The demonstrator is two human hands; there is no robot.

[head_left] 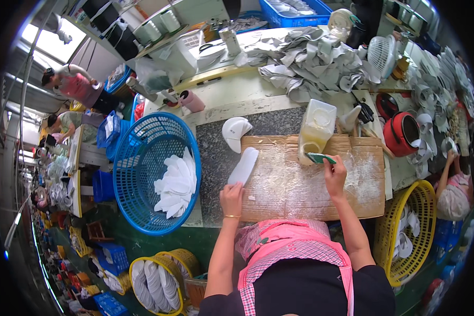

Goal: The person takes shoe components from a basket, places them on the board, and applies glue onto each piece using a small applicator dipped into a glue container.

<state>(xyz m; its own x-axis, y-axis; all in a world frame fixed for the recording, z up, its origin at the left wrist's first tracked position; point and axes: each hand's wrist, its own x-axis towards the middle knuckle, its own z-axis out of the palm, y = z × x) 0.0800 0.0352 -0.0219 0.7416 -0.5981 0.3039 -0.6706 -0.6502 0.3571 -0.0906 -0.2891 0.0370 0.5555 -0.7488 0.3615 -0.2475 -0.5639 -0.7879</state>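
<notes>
My left hand [231, 199] is closed on the near end of a white insole [243, 166], which lies at the left edge of a cardboard sheet [279, 197] smeared with whitish residue. In my right hand [335, 176] is a green flat spreader [320, 158], held at the mouth of a cut translucent plastic jug [318, 122]. Yellowish liquid shows in the lower part of the jug, which leans on the far side of the cardboard. Beyond the insole, a white curved shoe upper [235, 134] rests on the speckled dark slab [208, 158].
Left of me stands a blue basket [122, 181] with a pile of white insoles [176, 184]. Grey-white cut pieces [313, 55] heap at the back. A red pot [404, 134] and black scissors [364, 110] are right. Yellow baskets [431, 205] stand beside the table; other people work nearby.
</notes>
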